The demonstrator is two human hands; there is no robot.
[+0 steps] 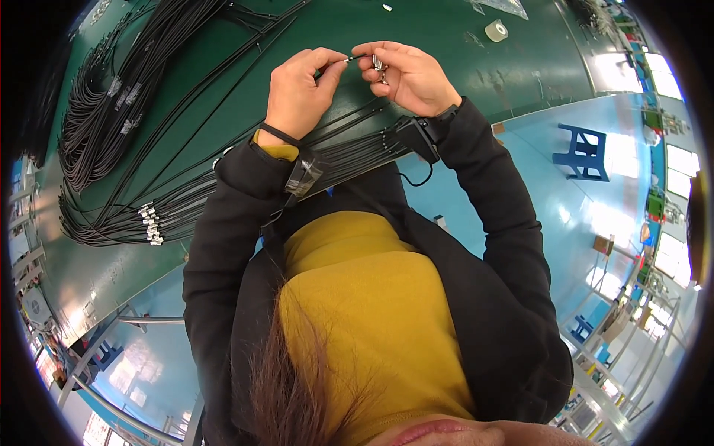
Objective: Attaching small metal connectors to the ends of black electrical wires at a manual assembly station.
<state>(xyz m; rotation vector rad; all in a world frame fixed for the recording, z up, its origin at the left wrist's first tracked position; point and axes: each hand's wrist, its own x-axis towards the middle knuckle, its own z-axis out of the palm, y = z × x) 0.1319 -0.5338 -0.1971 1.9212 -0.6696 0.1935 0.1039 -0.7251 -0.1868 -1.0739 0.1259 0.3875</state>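
Above the near edge of the green table, my left hand (300,91) pinches the end of a thin black cable (356,57) between thumb and forefinger. My right hand (418,80) faces it closely, its forefinger at the cable's tip. Small shiny metal fittings (379,65) sit in the curled fingers of the right hand; their exact kind is too small to make out. Below both hands lies a bundle of black cables (349,154) along the table edge. A few loose cable ends (375,108) stick out beneath the right hand.
A large looped bundle of black cables (93,130) covers the table's left side. White connectors (151,223) cluster on cables at the near left. A roll of tape (496,30) stands at the far right, near a clear plastic bag (509,7). A blue stool (582,152) is on the floor.
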